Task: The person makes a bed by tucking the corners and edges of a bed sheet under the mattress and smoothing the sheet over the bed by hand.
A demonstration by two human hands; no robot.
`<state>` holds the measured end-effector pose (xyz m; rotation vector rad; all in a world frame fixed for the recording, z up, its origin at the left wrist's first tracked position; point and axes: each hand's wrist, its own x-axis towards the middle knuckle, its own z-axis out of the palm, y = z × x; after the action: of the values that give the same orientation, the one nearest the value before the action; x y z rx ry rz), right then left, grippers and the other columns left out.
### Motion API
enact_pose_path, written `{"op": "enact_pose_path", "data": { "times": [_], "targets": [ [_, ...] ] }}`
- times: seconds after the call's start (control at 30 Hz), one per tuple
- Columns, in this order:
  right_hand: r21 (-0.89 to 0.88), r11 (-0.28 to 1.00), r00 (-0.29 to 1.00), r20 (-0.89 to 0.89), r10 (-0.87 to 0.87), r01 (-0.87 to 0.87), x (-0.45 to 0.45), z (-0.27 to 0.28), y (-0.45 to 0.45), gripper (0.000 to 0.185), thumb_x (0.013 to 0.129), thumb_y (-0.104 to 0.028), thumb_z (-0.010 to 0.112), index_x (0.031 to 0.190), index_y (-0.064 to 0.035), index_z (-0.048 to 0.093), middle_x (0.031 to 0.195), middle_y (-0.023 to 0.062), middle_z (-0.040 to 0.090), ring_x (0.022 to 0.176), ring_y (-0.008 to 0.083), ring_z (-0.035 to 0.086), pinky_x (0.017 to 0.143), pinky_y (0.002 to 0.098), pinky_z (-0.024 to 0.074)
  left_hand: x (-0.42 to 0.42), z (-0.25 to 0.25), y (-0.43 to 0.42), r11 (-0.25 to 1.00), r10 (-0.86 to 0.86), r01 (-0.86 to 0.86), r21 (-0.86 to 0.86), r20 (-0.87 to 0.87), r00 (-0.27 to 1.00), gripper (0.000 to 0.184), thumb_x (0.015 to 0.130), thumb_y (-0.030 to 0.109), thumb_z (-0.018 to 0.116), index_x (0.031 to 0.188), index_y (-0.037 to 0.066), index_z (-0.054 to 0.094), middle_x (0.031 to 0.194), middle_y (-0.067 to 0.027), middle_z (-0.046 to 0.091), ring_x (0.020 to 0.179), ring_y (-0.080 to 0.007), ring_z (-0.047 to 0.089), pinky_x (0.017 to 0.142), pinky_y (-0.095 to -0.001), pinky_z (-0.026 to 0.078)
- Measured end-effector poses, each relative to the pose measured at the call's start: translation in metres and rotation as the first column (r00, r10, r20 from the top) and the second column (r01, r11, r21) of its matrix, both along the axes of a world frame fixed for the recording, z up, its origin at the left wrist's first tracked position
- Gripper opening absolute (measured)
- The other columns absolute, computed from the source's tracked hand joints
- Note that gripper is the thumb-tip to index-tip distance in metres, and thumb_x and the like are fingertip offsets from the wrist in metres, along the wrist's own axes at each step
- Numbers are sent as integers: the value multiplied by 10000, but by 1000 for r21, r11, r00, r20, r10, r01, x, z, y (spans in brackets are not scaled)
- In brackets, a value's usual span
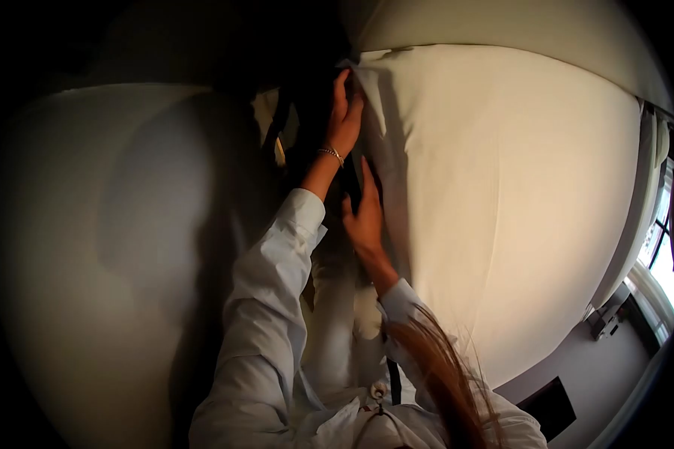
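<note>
L hand point(346, 120), R hand point(366, 217) at sheet edge point(398, 202), fwd-running.

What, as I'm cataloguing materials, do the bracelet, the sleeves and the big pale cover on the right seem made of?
Bracelet: probably metal, shiny, with glinting links. Sleeves: matte cloth, perhaps cotton, creased in crisp folds. Pale cover: smooth, matte fabric, by its soft folds; fibre unclear.

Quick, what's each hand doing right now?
Left hand: at the top corner of the pale cloth; too dark to tell if it grips.
Right hand: open, thumb apart, beside the cloth's edge.
</note>
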<state>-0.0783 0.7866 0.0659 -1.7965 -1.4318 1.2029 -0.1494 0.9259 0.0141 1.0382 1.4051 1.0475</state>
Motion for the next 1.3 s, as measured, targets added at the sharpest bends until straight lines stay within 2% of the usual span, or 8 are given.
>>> {"op": "enact_pose_path", "data": {
  "times": [0.3, 0.53, 0.63, 0.67, 0.73, 0.83, 0.9, 1.3],
  "targets": [
    [43, 999, 988, -151, -18, 24, 7, -65, 19, 558, 858, -13, 443, 1380, -53, 248, 1374, 183, 341, 1277, 331, 324, 1050, 371, 261, 18, -62, 65, 989, 92, -90, 114, -11, 996, 449, 925, 270, 399, 1330, 80, 364, 1326, -138, 407, 1230, -285, 372, 1034, -347, 284],
    [101, 994, 987, 152, -55, 40, -4, -121, 27, 571, 812, -46, 491, 1350, -13, 303, 1390, 178, 324, 1293, 302, 298, 1076, 355, 213, 5, -95, 109, 971, -99, 32, 235, 276, 956, 353, 945, 274, 384, 1178, 32, 493, 1146, -102, 536, 1074, -217, 483, 941, -307, 355],
    [180, 982, 983, 164, -80, 49, -5, -144, 30, 605, 786, -72, 513, 1352, -17, 304, 1385, 185, 325, 1289, 309, 300, 1078, 353, 211, 11, -116, 97, 911, 49, -154, 382, 272, 961, 386, 946, 272, 388, 1224, 9, 441, 1209, -131, 486, 1123, -237, 450, 963, -326, 343],
    [200, 980, 967, 249, -52, 1, -4, -140, 36, 615, 791, -71, 507, 1362, -27, 285, 1369, 193, 342, 1271, 320, 324, 1062, 360, 244, 5, -153, 102, 941, 216, -314, 128, 488, 846, 454, 948, 316, 343, 1297, 26, 340, 1264, -130, 439, 1157, -238, 416, 985, -345, 326],
    [220, 974, 942, 334, -25, -52, -1, -137, 41, 624, 795, -70, 502, 1372, -38, 266, 1353, 201, 358, 1254, 330, 347, 1046, 368, 278, 12, -125, 59, 815, 199, -111, 568, -94, 975, 435, 912, 193, 435, 1268, -39, 341, 1260, -196, 420, 1160, -308, 427, 969, -373, 351],
    [168, 984, 959, 284, 1, -51, 1, -149, 36, 622, 793, -76, 512, 1365, -30, 272, 1329, 224, 373, 1220, 338, 388, 1014, 363, 323, 11, -225, 13, 918, 65, 167, 360, -551, 832, 424, 890, 172, 457, 1255, -17, 350, 1248, -209, 413, 1114, -345, 457, 932, -397, 387],
    [-30, 998, 978, 199, -54, 61, -5, -164, 33, 554, 817, -94, 501, 1328, 25, 322, 1362, 208, 344, 1256, 332, 339, 1053, 356, 255, 8, -220, 9, 899, 61, 189, 396, -539, 840, 402, 882, 167, 461, 1234, -4, 369, 1239, -210, 417, 1087, -361, 471, 910, -406, 403],
    [191, 975, 899, 438, 20, -115, 2, -169, 37, 663, 785, -80, 536, 1360, 46, 230, 1400, 234, 256, 1303, 350, 259, 1089, 390, 199, -14, -221, 28, 805, -71, 446, 390, -684, 726, 305, 826, 187, 538, 1103, 63, 502, 1194, -136, 487, 1078, -335, 490, 852, -426, 445]
  ]
}}
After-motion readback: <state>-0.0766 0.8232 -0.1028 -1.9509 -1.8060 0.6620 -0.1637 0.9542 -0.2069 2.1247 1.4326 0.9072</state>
